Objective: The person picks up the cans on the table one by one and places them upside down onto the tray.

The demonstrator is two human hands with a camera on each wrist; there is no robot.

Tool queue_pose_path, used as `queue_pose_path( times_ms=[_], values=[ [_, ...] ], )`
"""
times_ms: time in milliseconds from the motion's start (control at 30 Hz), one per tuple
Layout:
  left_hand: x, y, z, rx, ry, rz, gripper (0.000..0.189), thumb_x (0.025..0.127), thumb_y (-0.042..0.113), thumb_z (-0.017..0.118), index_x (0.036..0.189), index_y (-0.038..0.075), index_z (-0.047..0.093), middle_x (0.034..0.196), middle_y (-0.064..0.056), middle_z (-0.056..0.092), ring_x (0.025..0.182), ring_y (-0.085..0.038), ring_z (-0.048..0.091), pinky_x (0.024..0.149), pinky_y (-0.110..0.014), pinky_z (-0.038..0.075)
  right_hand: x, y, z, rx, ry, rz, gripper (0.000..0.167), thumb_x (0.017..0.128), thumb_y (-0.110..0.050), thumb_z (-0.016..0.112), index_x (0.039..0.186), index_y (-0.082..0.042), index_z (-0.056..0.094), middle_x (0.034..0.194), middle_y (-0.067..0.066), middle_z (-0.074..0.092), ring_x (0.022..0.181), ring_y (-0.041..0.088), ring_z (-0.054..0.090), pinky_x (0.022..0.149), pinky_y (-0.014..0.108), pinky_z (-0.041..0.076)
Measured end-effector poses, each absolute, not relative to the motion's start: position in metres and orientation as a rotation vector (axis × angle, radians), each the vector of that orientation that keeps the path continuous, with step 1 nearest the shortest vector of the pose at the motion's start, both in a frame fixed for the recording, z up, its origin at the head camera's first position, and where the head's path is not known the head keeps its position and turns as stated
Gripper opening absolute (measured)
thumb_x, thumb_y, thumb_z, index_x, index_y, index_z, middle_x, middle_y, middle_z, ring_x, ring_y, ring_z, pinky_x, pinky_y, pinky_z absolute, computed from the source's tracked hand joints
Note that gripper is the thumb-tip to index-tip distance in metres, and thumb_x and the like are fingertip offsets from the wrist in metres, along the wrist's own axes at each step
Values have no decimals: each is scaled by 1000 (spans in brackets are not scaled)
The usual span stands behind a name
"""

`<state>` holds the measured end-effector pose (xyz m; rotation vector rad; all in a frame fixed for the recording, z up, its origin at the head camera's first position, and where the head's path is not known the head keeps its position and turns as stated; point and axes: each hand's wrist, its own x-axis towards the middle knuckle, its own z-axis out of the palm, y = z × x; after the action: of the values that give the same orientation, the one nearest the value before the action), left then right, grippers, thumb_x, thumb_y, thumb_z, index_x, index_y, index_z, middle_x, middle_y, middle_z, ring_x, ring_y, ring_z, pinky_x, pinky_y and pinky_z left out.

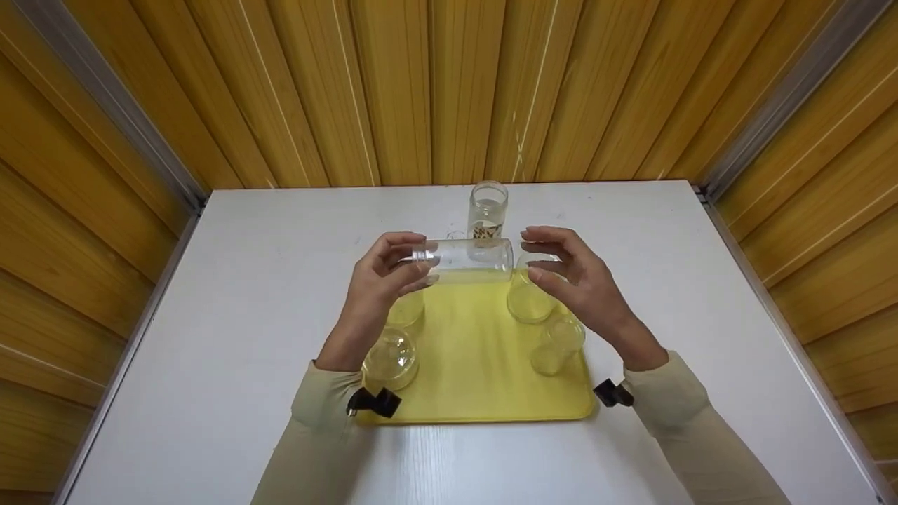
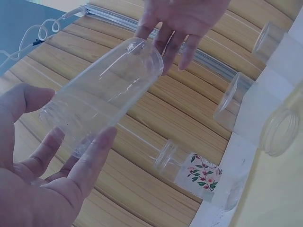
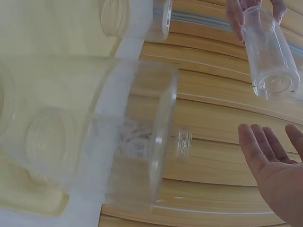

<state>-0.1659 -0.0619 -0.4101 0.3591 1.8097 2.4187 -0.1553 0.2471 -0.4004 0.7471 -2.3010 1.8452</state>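
My left hand [image 1: 379, 287] grips a clear glass bottle [image 1: 473, 259] around its threaded neck end, with thumb on one side and fingers on the other. The bottle lies sideways in the air over the back of a yellow tray [image 1: 466, 365], its flat base toward the right. Just beyond that base is my right hand [image 1: 579, 280], fingers spread and slightly bent, holding nothing. In the right wrist view a gap shows between the bottle's base [image 3: 277, 82] and the right fingertips. Nothing shows inside the bottle [image 2: 104, 94] in the left wrist view.
Behind the tray stands a glass bottle with a flower print [image 2: 203, 175]. On the tray's left are a round glass jar [image 1: 391, 358] and another glass [image 1: 407, 308]; on its right, a wide glass jar [image 1: 530, 298] and a smaller one [image 1: 561, 340]. Wood-patterned walls [image 1: 463, 91] enclose the white table [image 1: 259, 280].
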Motion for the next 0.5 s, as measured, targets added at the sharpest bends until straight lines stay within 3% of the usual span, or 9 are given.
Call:
queue_pose_path(
  times_ms=[500],
  values=[
    [-162,-58,-406,395,1833,2403,40,97,9,71,135,4,60,136,-17,64,121,-33,65,96,-45,58,-151,230,-400,782,-2208,2022,56,97,5,68,150,3,49,151,15,51,136,34,53,107,41,50]
  ],
)
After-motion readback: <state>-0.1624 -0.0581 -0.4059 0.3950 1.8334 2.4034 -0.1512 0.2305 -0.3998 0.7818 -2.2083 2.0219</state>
